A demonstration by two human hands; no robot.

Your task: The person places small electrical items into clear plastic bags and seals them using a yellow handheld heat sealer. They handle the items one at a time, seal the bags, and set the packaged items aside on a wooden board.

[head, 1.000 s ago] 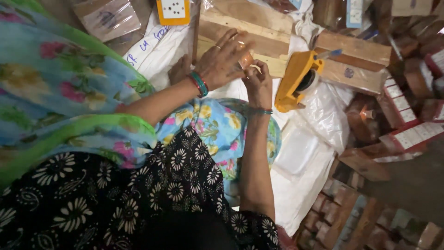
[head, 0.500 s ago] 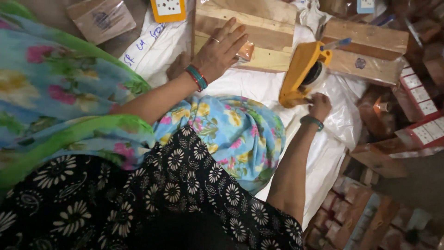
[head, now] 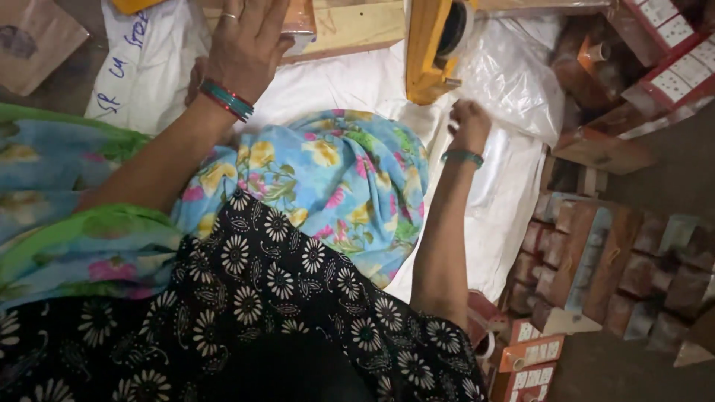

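On the wooden board (head: 357,30), left hand (head: 249,48) flat, right hand (head: 471,123) fisted

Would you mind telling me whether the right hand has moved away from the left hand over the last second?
Yes. The right hand left the left hand on the wooden board and now sits below the yellow tape dispenser.

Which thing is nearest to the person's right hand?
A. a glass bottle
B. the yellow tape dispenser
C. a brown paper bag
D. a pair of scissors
B: the right hand is closed just below the yellow tape dispenser, over the clear plastic sheet; the left hand rests flat on a small wrapped box farther away.
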